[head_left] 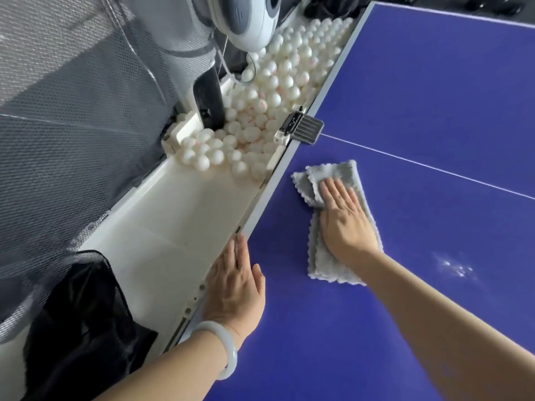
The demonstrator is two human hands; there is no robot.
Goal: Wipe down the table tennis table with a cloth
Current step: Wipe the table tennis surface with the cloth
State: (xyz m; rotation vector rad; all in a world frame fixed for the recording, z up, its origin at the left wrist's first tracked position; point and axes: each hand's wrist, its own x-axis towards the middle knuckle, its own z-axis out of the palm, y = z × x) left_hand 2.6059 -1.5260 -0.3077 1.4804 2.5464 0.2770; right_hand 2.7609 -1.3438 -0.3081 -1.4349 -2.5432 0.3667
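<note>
The blue table tennis table (pixel 405 117) fills the right side of the view, with a thin white centre line running across it. A grey fluffy cloth (pixel 333 175), folded and rumpled, lies flat on the blue top near the table's left edge. My right hand (pixel 344 218) presses palm-down on the cloth with fingers stretched out. My left hand (pixel 234 282) rests flat on the table's pale edge strip, fingers together and holding nothing, a pale bangle on its wrist. A whitish smudge (pixel 454 267) marks the surface to the right of the cloth.
A white ball tray (pixel 162 227) runs along the table's left edge, heaped with several white balls (pixel 260 111) at its far end. A ball machine (pixel 246 21) stands over them, a black clamp (pixel 304 127) grips the edge, grey netting (pixel 72 111) hangs left.
</note>
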